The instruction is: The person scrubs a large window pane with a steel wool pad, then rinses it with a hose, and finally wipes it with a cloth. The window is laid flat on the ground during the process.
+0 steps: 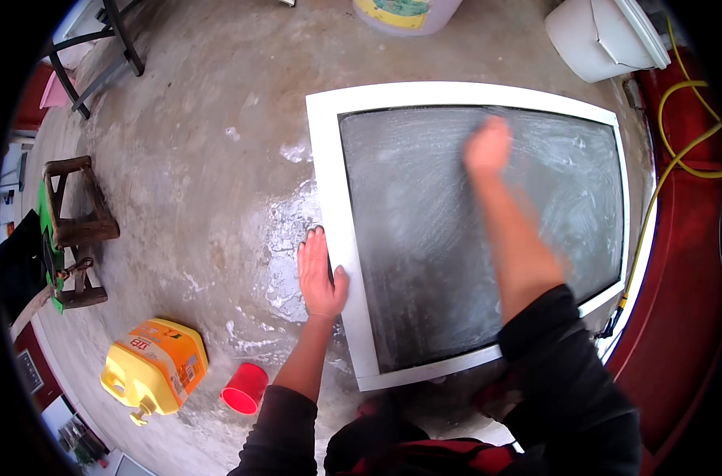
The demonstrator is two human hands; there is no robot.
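Note:
A white-framed window screen (338, 198) with dark grey mesh (416, 246) lies on wet concrete in front of me. Whitish, soapy-looking streaks cover much of the mesh. My left hand (323, 278) rests at the outer left side of the frame, fingers stretched out and thumb against the white edge. Over the upper middle of the mesh is my right hand (489, 147), smeared by motion, its fingers curled closed. Whatever it may hold is hidden.
A yellow jug (158, 365) with an orange label and a red cup (244, 389) stand at lower left. At left is a wooden stool (82, 198). A white bucket (603, 40) and yellow hose (662, 198) lie right; another bucket (408, 14) stands at the top.

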